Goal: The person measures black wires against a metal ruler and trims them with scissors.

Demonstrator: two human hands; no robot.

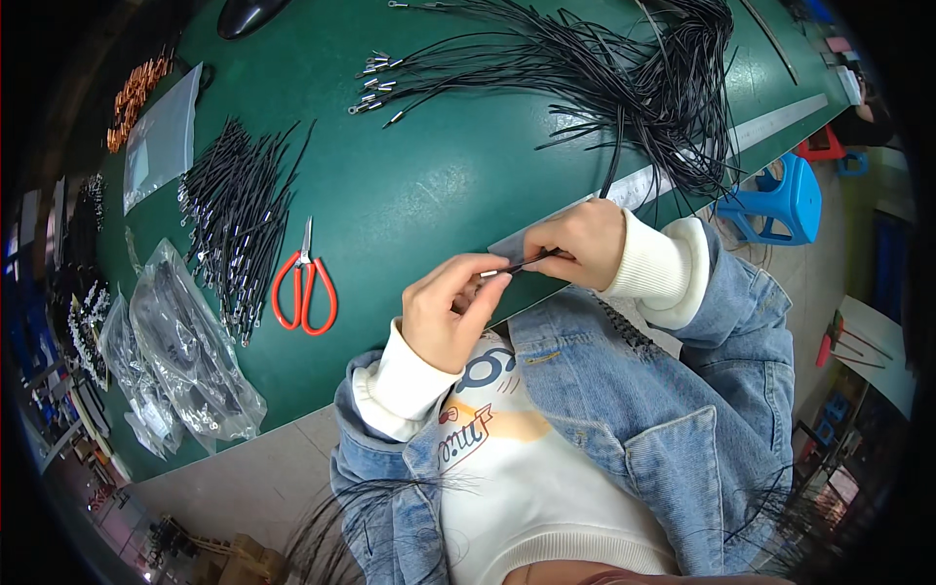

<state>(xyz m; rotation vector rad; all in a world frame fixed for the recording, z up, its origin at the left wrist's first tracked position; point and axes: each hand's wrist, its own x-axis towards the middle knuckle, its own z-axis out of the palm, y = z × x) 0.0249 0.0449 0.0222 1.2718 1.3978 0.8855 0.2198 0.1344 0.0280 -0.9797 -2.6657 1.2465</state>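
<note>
At the table's near edge, both my hands hold a thin black cable (pixel 533 259). My left hand (pixel 441 310) pinches it between thumb and fingertips, close to a small silver metal end. My right hand (pixel 587 246) is closed round the cable a short way to the right, its fingers bent. Behind my right hand lies a large bundle of long black cables (pixel 643 97), several with silver ring terminals at their left ends. A steel ruler (pixel 639 188) runs under the bundle along the table edge.
Red-handled scissors (pixel 304 283) lie left of my hands. Past them are a pile of short black cables (pixel 234 224), clear plastic bags (pixel 190 336), a flat plastic sheet (pixel 164 141) and copper-coloured pieces (pixel 135 102). A blue stool (pixel 780 203) stands off the right edge.
</note>
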